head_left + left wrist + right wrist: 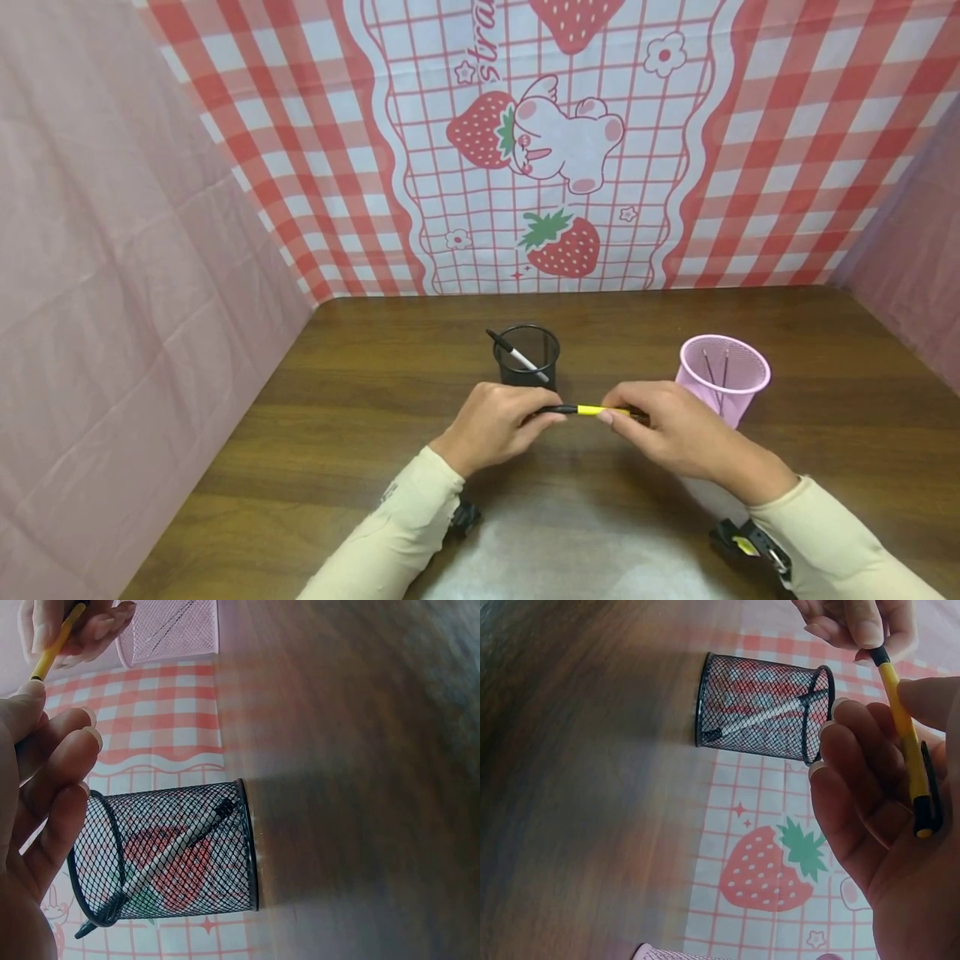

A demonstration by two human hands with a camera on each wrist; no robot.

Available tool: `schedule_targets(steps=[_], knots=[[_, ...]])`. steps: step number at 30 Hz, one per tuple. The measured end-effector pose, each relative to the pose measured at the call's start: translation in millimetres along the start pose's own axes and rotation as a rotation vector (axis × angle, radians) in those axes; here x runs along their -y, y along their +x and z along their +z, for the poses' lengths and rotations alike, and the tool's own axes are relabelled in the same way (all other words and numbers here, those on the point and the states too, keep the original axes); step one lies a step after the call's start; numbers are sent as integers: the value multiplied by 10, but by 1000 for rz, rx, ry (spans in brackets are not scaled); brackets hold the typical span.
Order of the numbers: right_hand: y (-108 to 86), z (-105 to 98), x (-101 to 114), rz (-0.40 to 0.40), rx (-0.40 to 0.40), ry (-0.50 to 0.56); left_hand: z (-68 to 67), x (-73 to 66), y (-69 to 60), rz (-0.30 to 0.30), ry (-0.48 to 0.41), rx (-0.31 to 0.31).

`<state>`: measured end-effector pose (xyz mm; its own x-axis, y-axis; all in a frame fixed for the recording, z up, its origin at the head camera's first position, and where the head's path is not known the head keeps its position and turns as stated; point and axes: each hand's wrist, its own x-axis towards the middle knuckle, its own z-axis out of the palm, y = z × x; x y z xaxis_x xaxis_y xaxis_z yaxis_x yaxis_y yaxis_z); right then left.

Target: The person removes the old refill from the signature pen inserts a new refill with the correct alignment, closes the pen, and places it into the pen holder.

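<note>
A yellow pen with black ends (590, 410) is held level between both hands above the table. My left hand (497, 427) pinches its black end between thumb and fingers. My right hand (678, 429) pinches the yellow barrel, its thumb lying along it. In the right wrist view, a black clip (931, 780) shows at the pen's end near the right palm. Just beyond the left hand stands a black mesh pen cup (507, 377), holding a white pen with a black end (517, 352) that leans over the rim.
Behind the right hand stands a pink mesh cup (701, 387) with a couple of thin dark sticks (716, 377) inside. The brown wooden table (322, 408) meets a red-and-white checked cloth (360, 208) at the back. Pink fabric (150, 275) hangs at both sides.
</note>
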<state>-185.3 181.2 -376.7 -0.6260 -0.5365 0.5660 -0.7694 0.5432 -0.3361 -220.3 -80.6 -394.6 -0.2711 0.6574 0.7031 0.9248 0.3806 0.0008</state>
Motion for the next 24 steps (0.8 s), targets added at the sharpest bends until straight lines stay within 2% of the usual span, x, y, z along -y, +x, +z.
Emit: schedule_targets(steps=[24], knots=[[-11, -14, -29, 4, -9, -38, -15, 19, -12, -16, 1, -8]])
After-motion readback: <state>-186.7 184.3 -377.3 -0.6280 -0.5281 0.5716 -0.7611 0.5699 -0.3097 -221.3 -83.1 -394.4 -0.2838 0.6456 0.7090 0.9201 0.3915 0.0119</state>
